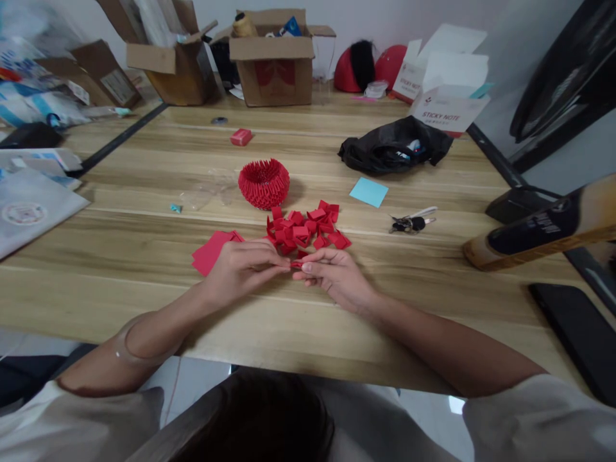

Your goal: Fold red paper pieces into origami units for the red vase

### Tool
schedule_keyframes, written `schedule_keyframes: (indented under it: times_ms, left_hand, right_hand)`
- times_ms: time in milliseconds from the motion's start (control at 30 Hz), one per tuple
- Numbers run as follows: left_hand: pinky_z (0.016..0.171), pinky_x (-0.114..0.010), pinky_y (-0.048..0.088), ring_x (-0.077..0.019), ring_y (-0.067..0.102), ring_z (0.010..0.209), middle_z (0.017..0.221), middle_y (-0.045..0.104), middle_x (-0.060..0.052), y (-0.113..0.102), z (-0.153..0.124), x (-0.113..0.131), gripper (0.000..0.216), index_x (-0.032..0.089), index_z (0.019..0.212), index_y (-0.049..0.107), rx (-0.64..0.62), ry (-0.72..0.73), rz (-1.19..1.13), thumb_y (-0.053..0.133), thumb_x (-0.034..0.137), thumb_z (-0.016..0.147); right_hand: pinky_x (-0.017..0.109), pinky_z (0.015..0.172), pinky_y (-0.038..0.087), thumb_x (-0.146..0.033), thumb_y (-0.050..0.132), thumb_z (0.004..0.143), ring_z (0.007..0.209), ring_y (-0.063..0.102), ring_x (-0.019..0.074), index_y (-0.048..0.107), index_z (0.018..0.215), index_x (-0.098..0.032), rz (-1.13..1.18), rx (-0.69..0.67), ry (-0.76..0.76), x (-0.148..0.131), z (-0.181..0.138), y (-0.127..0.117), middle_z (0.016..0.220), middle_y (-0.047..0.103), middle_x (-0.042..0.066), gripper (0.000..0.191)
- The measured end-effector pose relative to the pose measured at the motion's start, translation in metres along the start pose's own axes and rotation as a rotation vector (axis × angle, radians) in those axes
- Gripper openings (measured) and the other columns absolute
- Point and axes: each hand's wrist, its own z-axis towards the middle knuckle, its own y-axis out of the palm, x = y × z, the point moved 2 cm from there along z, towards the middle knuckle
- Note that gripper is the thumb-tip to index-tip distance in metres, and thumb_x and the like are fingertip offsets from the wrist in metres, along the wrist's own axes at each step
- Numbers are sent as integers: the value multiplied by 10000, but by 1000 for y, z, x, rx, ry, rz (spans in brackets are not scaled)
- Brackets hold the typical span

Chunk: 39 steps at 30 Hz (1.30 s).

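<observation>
Both hands meet over the table near its front edge. A small folded red paper piece (296, 264) is pinched between the fingertips of my left hand (245, 264) and my right hand (332, 276). Most of that piece is hidden by the fingers. Just beyond the hands lies a loose pile of folded red paper pieces (301, 232). Flat red paper sheets (210, 251) rest beside my left hand, partly covered by it. Behind the pile stands a round red bowl shape (264, 186) built from many pointed folded pieces.
A blue paper square (368, 192), keys (410, 223) and a black plastic bag (394, 146) lie to the right. A bottle-like container (524, 234) and a black phone (575, 333) are farther right. Cardboard boxes (272, 70) line the back; a small red block (241, 136) sits before them.
</observation>
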Motion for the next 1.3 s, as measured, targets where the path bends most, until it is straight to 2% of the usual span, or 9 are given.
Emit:
schedule_keyframes:
  times_ms: [467,667,933,1033,1200,1300]
  left_hand:
    - [634,-235,522,-135,654,675,712,709,-51,0,-1,-4,36,141,784,666,-5,51,-16,636,133,802]
    - [540,-184,474,-106,618,615,695,679,-36,1,-2,-3,44,137,778,630,-13,-19,29,646,173,799]
    - [541,-176,470,-102,619,630,695,655,-21,3,-6,-9,76,150,758,594,-8,-45,-6,639,188,807]
    - [552,-182,457,-99,601,631,709,647,-20,4,-6,-9,60,150,778,587,-45,-58,-4,631,174,810]
    - [574,-208,449,-118,575,675,753,609,-34,6,-6,-5,14,149,815,583,-183,-32,-15,584,157,827]
    - [605,-215,466,-126,591,712,792,627,-43,6,-6,-5,34,153,856,574,-188,-30,-39,587,164,827]
  right_hand:
    - [200,544,529,-203,804,598,658,714,147,660,710,-163,-47,7,-16,0,-1,-1,662,713,-2,187]
    - [234,577,537,-219,806,597,673,715,160,655,722,-160,-83,-7,-26,0,-1,-1,649,712,3,205]
    - [247,587,539,-204,786,614,669,712,156,659,696,-168,-111,11,-65,1,-1,-1,647,710,5,155]
    - [246,576,534,-196,789,603,655,708,152,655,687,-166,-80,1,-51,0,-2,1,651,710,1,161]
    - [214,563,519,-189,782,618,640,706,135,644,674,-165,-60,-33,-2,-1,-3,3,634,706,-5,150]
    - [209,575,521,-196,779,629,650,708,133,643,677,-164,-62,-60,-2,-1,-4,3,633,712,1,147]
